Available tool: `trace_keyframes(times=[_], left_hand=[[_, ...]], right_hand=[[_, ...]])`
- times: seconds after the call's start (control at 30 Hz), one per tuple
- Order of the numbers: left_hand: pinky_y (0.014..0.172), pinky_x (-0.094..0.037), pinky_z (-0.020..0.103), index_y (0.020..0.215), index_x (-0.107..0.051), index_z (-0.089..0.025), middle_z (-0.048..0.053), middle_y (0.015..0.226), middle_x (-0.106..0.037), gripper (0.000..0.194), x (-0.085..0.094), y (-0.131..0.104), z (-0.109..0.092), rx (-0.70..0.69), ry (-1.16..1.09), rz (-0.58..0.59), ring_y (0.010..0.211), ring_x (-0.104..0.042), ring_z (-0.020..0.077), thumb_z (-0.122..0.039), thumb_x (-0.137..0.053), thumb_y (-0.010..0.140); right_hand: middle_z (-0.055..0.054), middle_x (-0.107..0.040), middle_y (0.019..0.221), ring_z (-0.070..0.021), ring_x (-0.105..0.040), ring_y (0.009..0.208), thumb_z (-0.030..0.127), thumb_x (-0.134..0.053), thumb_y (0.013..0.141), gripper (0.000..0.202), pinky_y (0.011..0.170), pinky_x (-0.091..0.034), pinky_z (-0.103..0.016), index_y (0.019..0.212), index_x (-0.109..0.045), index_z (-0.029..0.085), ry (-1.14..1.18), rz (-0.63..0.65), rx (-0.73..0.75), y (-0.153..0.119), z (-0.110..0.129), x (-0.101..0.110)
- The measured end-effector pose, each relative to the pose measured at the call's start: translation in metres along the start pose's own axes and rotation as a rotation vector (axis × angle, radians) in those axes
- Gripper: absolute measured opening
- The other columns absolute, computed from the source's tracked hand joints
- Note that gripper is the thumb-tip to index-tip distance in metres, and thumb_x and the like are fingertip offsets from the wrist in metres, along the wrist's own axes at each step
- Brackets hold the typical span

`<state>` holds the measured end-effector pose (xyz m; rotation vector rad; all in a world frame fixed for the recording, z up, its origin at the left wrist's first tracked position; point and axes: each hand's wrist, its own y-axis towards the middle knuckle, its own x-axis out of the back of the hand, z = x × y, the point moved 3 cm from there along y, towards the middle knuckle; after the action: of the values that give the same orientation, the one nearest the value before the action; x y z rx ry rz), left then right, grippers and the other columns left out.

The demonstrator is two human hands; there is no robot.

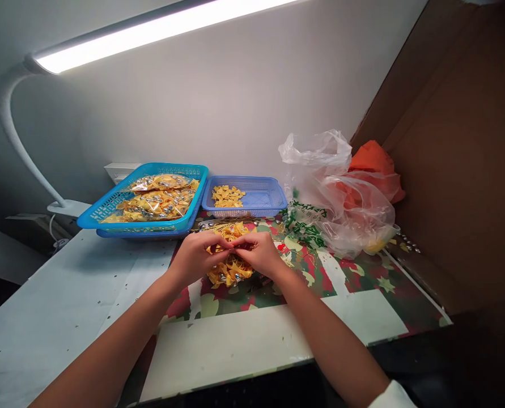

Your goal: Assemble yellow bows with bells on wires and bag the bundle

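My left hand (199,256) and my right hand (261,252) meet at the fingertips over a pile of yellow ribbon-like pieces (230,275) with small silvery beads. Thumb and forefinger of each hand are pinched together; whatever is between them is too small to make out. The pile lies on a red and green patterned sheet (252,300), partly covered by the hands. Just behind it, a blue-violet basket (263,198) holds small yellow pieces (228,196).
A turquoise basket (94,218) at the left holds clear bags of yellow pieces (161,198). Clear plastic bags (346,209) and an orange bag (373,158) lie at the right, beside a cardboard wall (456,170). A lit lamp (162,31) hangs above.
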<state>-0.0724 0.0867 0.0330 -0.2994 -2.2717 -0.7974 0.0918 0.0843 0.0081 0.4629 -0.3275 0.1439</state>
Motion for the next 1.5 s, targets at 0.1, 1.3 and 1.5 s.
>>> trace_keyframes(times=[0.1, 1.3, 1.5], left_hand=[[0.064, -0.043, 0.028, 0.068, -0.071, -0.024, 0.001, 0.063, -0.072, 0.016, 0.001, 0.0, -0.002, -0.184, 0.171, -0.03, 0.058, -0.059, 0.0164, -0.03, -0.063, 0.081], [0.095, -0.041, 0.046, 0.063, -0.069, -0.023, 0.007, 0.113, -0.07, 0.021, 0.014, 0.004, 0.018, -0.028, 0.011, 0.073, 0.104, -0.06, 0.0284, -0.037, -0.065, 0.078], [0.097, -0.04, 0.049, 0.063, -0.069, -0.023, 0.007, 0.111, -0.069, 0.022, 0.011, 0.003, 0.024, 0.032, 0.003, 0.109, 0.106, -0.059, 0.0299, -0.04, -0.065, 0.078]], right_hand=[[-0.003, -0.075, 0.072, -0.0161, -0.068, 0.065, 0.008, -0.065, 0.072, 0.017, 0.062, -0.051, -0.025, 0.074, -0.077, 0.019, -0.052, -0.069, 0.025, 0.0, -0.001, -0.003], [0.004, -0.058, 0.062, -0.0107, -0.054, 0.057, 0.019, -0.064, 0.065, 0.011, 0.054, -0.046, -0.022, 0.071, -0.055, 0.019, 0.218, -0.186, -0.176, 0.005, -0.016, 0.008], [0.006, -0.048, 0.059, -0.0085, -0.044, 0.051, 0.022, -0.065, 0.064, 0.017, 0.049, -0.038, -0.021, 0.065, -0.048, 0.02, 0.168, -0.19, -0.2, 0.006, -0.02, 0.007]])
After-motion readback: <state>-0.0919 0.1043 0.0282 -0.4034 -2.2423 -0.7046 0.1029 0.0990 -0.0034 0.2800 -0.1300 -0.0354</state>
